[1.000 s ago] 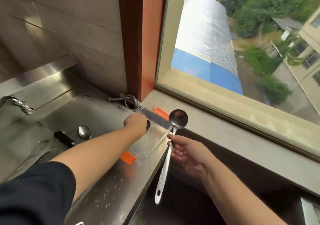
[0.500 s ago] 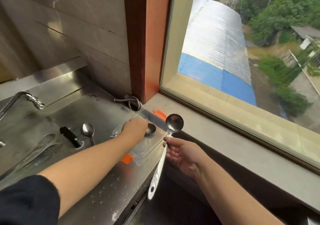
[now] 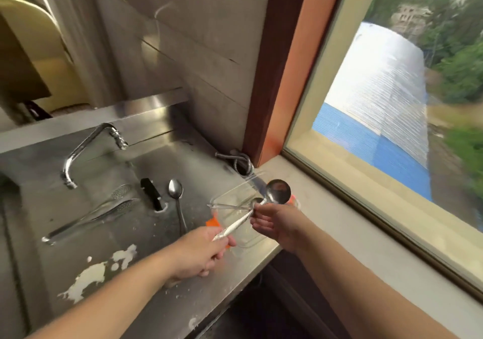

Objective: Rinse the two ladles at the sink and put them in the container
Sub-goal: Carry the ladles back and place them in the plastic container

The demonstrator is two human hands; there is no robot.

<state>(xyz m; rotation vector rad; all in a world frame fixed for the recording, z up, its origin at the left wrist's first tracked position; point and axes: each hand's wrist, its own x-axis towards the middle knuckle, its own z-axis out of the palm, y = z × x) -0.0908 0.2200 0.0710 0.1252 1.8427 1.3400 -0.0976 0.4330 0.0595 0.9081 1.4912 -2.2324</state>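
A steel ladle (image 3: 278, 191) hangs over the clear plastic container (image 3: 235, 236), bowl up and to the right. My right hand (image 3: 277, 225) pinches its handle just under the bowl. My left hand (image 3: 201, 253) closes around the patterned end of the same handle. The container stands at the counter's right end and has orange clips. A second ladle (image 3: 257, 201) lies inside it, its small bowl just behind the held one and its handle running left across the container.
On the steel counter (image 3: 156, 265) left of the container lie a spoon (image 3: 175, 189), a black-handled knife (image 3: 151, 193) and two slotted skimmers (image 3: 104, 213). A tap (image 3: 86, 150) stands behind them. White residue (image 3: 99, 270) marks the near counter. A window ledge (image 3: 366, 234) runs along the right.
My left hand left the container, drew back and took the end of the ladle's handle. The handle swung from hanging down to slanting left. The view swung left, showing the tap.
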